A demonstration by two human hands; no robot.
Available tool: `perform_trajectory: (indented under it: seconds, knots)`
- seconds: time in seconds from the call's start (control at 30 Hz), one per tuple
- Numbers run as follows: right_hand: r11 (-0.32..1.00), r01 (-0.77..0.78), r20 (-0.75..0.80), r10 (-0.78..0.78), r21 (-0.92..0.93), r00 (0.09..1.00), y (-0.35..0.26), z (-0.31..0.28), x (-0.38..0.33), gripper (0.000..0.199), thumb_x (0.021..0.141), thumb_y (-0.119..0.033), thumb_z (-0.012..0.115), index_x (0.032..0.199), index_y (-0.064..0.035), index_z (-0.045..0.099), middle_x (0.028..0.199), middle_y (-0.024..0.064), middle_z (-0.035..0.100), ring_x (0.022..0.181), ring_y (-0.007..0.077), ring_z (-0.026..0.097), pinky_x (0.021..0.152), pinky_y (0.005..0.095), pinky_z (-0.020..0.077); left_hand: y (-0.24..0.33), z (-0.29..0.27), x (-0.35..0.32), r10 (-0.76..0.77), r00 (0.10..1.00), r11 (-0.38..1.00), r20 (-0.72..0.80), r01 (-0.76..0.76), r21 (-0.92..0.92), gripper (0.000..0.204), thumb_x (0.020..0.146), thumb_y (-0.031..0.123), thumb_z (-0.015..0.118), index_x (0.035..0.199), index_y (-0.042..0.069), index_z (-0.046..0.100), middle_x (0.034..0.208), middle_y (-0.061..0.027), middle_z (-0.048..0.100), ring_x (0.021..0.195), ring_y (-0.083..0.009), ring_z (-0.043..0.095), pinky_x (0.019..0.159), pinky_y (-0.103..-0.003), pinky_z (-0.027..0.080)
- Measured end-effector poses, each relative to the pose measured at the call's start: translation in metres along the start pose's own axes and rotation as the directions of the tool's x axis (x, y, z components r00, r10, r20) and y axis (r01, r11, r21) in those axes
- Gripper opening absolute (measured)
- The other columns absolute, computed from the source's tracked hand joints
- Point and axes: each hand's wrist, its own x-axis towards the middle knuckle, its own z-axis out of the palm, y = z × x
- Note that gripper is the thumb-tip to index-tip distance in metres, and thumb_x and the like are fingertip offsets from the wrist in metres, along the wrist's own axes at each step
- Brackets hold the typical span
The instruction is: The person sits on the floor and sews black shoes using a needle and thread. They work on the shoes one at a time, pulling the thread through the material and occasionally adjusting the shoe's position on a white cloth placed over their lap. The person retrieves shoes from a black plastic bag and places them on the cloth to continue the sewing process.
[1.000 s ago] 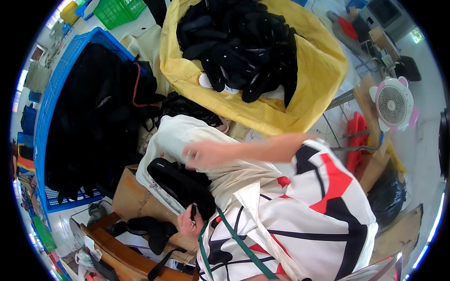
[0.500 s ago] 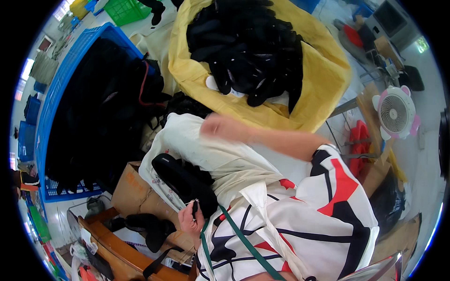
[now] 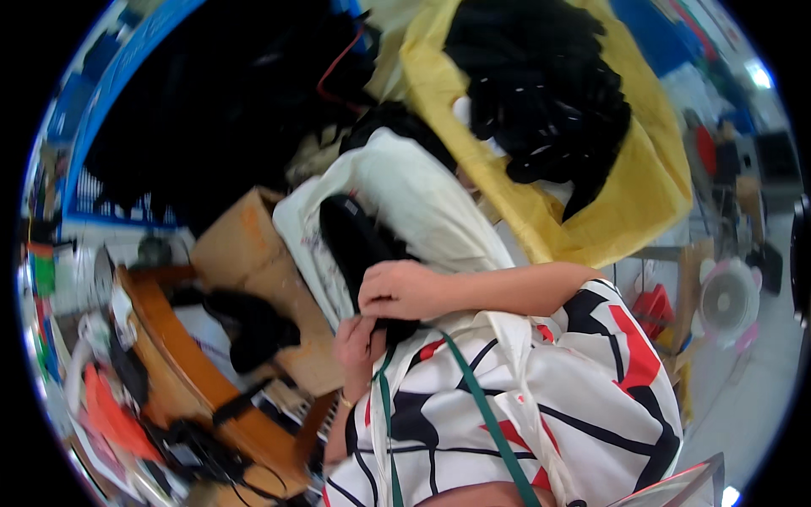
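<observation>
A black shoe [image 3: 347,232] lies lengthwise over the pale cloth [image 3: 427,198] on my lap, its toe pointing away from me. My left hand [image 3: 357,340] is closed at the shoe's near end, thumb and fingers pinched together on its edge. Over that same end comes my right hand [image 3: 399,291], its fingers curled down and meeting the left fingertips. Whatever lies between the right fingers is hidden. The rest of the shoe's near end is covered by both hands.
Ahead to the right stands a yellow sack [image 3: 650,190] full of black shoes. A blue crate [image 3: 80,139] heaped with black items is at the left. Nearer are a cardboard box [image 3: 245,241] and a wooden frame [image 3: 182,355]; a fan [image 3: 728,300] stands at the right.
My right hand has come down from over the cloth, toward me, to the shoe's near end beside my left hand. My left hand keeps its pinch there. The whole view has swung leftward.
</observation>
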Motion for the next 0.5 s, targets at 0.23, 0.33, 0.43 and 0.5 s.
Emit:
perform_trajectory:
  seconds: [0.23, 0.33, 0.43, 0.5]
  knots:
    - [0.989, 0.133, -0.214, -0.143, -0.061, 0.966, -0.015, 0.019, 0.046, 0.011, 0.089, -0.009, 0.065, 0.082, -0.0061, 0.056, 0.079, 0.0082, 0.057, 0.072, 0.0277, 0.059, 0.060, 0.0383, 0.0477, 0.002, -0.003, 0.005, -0.069, 0.992, 0.993, 0.102, 0.078, -0.087, 0.029, 0.066, 0.003, 0.076, 0.096, 0.007, 0.073, 0.084, -0.0106, 0.065, 0.071, -0.0289, 0.064, 0.061, -0.036, 0.052]
    - [0.842, -0.418, 0.028, 0.435, 0.341, 0.900, -0.014, -0.001, 0.056, 0.018, 0.099, -0.019, 0.054, 0.087, -0.0054, 0.054, 0.079, 0.0073, 0.064, 0.059, 0.0171, 0.058, 0.055, 0.0304, 0.0475, 0.016, -0.013, 0.015, -0.209, 0.968, 0.967, 0.142, 0.227, -0.120, 0.030, 0.072, 0.003, 0.075, 0.101, 0.006, 0.071, 0.085, -0.0099, 0.064, 0.068, -0.0263, 0.062, 0.058, -0.033, 0.050]
    - [0.666, -0.630, 0.244, 0.586, 0.399, 0.773, -0.022, -0.029, 0.055, 0.026, 0.104, -0.029, 0.048, 0.095, -0.0054, 0.054, 0.069, 0.0034, 0.062, 0.047, 0.0082, 0.052, 0.047, 0.0231, 0.0429, 0.017, -0.016, 0.017, -0.252, 0.953, 0.946, 0.169, 0.279, -0.164, 0.029, 0.075, 0.004, 0.074, 0.103, 0.006, 0.070, 0.084, -0.0090, 0.064, 0.063, -0.0249, 0.061, 0.055, -0.033, 0.049]
    - [0.642, -0.654, 0.282, 0.593, 0.399, 0.754, -0.037, -0.045, 0.058, 0.024, 0.104, -0.027, 0.050, 0.094, -0.0055, 0.055, 0.064, 0.0023, 0.059, 0.047, 0.0082, 0.050, 0.045, 0.0229, 0.0404, 0.018, -0.017, 0.017, -0.261, 0.948, 0.936, 0.181, 0.295, -0.194, 0.028, 0.075, 0.004, 0.075, 0.103, 0.006, 0.070, 0.083, -0.0087, 0.064, 0.061, -0.0238, 0.060, 0.054, -0.032, 0.048]
